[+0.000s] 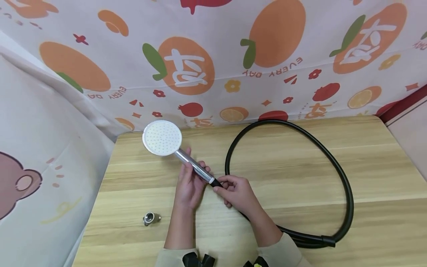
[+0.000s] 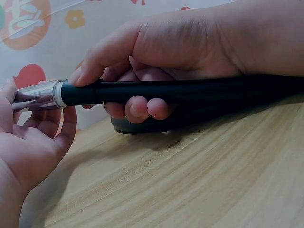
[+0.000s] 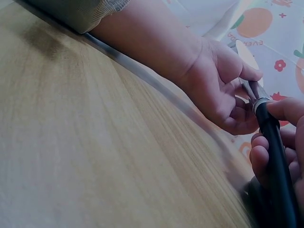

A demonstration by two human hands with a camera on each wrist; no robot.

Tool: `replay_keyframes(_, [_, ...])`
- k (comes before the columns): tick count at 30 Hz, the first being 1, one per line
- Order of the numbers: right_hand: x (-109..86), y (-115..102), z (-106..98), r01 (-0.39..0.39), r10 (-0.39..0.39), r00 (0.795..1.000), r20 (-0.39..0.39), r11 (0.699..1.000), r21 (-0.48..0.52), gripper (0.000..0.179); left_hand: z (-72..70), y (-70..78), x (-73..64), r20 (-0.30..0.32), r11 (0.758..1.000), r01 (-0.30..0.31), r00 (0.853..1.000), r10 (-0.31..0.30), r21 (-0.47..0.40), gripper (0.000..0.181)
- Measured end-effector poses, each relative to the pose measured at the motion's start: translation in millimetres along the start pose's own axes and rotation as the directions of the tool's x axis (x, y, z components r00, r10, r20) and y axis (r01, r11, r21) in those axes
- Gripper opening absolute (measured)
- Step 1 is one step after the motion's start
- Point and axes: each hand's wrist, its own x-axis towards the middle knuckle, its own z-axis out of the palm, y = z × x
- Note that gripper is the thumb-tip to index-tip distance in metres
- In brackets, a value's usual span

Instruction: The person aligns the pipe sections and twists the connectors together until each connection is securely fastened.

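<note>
My left hand grips the silver handle of a shower head, whose round white spray face points up toward the head camera. At the handle's lower end, my right hand pinches the black end of a shower hose. In the left wrist view the black hose end meets a white ring on the handle; how far it is joined I cannot tell. Thumb on top, the right fingers curl under the hose. In the right wrist view both hands appear at the joint.
A small metal fitting lies on the wooden table, left of my left forearm. The hose loops widely over the right side, gathered by a black band. A fruit-print cloth hangs behind the table's back edge.
</note>
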Motion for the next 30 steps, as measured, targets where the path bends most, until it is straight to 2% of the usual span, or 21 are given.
replay_keyframes(6, [-0.7,1.5,-0.9,0.009,-0.008,1.0,0.012,1.0,-0.014,0.05,-0.2,-2.5,0.5,-0.002,0.998,0.012,1.0,-0.012,0.057,0.063])
replay_keyframes(12, [-0.3,1.9,0.2,0.026,-0.026,0.999,0.023,1.0,0.0,0.039,-0.5,-2.7,0.5,-0.017,0.995,0.005,1.0,-0.003,0.103,0.06])
replay_keyframes(19, [-1.0,2.9,1.3,0.023,-0.022,1.0,0.02,0.999,-0.026,0.034,1.3,-2.6,1.3,-0.036,0.988,-0.003,0.999,0.009,0.151,0.08])
replay_keyframes(25, [-0.6,3.8,1.4,0.03,-0.03,0.999,0.022,0.999,-0.016,0.031,1.5,-1.1,0.5,-0.049,0.982,0.01,0.999,-0.001,0.186,0.076])
replay_keyframes(30, [-0.7,2.4,1.1,0.015,-0.015,1.0,0.014,1.0,-0.008,0.03,2.3,-1.3,1.1,-0.049,0.984,0.013,0.999,-0.005,0.176,0.076])
